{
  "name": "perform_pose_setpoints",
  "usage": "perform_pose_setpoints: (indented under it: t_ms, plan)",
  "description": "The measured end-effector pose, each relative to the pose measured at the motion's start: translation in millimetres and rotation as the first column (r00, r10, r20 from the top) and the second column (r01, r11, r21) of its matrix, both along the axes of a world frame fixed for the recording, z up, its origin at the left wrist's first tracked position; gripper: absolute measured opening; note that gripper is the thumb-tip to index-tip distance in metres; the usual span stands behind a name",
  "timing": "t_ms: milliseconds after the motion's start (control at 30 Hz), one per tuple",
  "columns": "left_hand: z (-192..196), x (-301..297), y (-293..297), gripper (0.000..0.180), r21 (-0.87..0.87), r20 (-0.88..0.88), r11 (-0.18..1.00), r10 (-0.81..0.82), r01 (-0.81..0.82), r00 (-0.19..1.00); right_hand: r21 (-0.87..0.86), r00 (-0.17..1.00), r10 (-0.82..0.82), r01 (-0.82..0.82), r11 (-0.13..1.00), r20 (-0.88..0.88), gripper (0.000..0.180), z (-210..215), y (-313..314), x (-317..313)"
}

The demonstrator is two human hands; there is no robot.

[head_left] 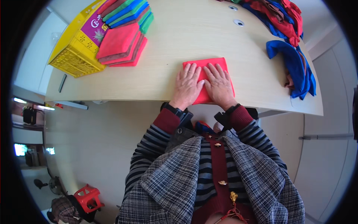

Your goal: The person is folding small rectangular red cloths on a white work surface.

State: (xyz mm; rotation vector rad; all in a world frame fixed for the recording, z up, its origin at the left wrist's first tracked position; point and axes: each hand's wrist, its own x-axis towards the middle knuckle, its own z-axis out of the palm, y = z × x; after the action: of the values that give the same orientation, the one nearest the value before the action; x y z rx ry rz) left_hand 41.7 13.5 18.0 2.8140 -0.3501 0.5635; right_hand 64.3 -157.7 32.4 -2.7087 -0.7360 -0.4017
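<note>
A red folded cloth point(207, 62) lies flat near the table's front edge, squared into a neat rectangle. Both of my hands press down on it, palms flat, thumbs meeting near its middle. My left hand point(186, 85) covers the cloth's left side, its fingers stretched out and slightly apart. On the right side rests my right hand point(220, 85), fingers likewise extended and pointing away from me. Neither hand grips anything. Parts of the cloth under the palms are hidden.
Stacked folded cloths point(119, 43) in red, brown, blue and green stand at the left beside a yellow plastic basket point(76, 56). Rumpled blue cloths point(294, 69) lie at the right, with a red and blue heap point(276, 16) behind. A red stool point(88, 198) stands on the floor.
</note>
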Motion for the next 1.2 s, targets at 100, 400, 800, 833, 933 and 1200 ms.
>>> perform_pose_setpoints:
  t_ms: [100,400,800,833,933,1200]
  plan:
    - [8,2,-2,0.058,-0.012,-0.038,1.0,-0.017,0.017,0.999,-0.034,0.999,-0.036,0.037,0.999,0.026,0.056,-5,-4,3]
    - [3,16,9,0.059,0.036,-0.013,0.999,-0.021,0.021,1.0,0.086,0.995,0.059,-0.067,0.994,0.085,0.046,14,-11,-40]
    - [42,-27,-4,0.046,0.153,0.068,0.988,0.012,-0.023,0.998,0.012,0.996,0.056,-0.055,0.998,-0.068,0.042,21,-42,-5]
    - [51,-36,-11,0.047,0.15,0.004,0.989,0.004,-0.004,1.0,0.008,0.997,0.043,-0.042,0.999,-0.058,0.042,21,-47,4]
    - [60,-59,-20,0.049,0.15,-0.127,0.989,-0.002,0.021,0.992,0.01,0.999,0.026,-0.026,1.0,-0.042,0.043,19,-46,14]
    - [66,-35,-20,0.043,-0.142,-0.23,0.989,-0.072,0.039,0.97,0.009,0.996,-0.082,0.083,0.997,-0.031,0.057,5,-12,-4]
